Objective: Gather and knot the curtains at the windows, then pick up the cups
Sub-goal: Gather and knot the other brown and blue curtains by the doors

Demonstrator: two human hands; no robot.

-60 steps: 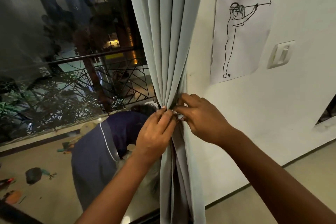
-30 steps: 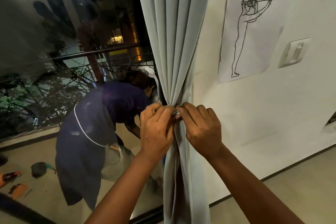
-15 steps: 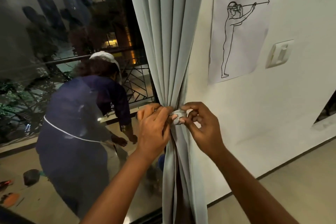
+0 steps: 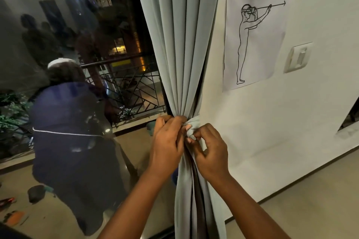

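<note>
Where the pale grey-green pleated fabric curtain (image 4: pixel 182 44) hangs lengthwise top to bottom between the dark glass window (image 4: pixel 77 64) and the smooth white wall (image 4: pixel 272 122), I see its soft folds cinched into a narrow waist with a small bunched knot (image 4: pixel 191 127). My left hand (image 4: pixel 168 145) grips the gathered cloth, fingers curled round it. My right hand (image 4: pixel 210 151) pinches the knot's loose end between thumb and fingertips.

pale tiled floor (image 4: pixel 310 209) meets the white wall (image 4: pixel 272 122); curtain (image 4: pixel 186 200) hangs beside it
</note>
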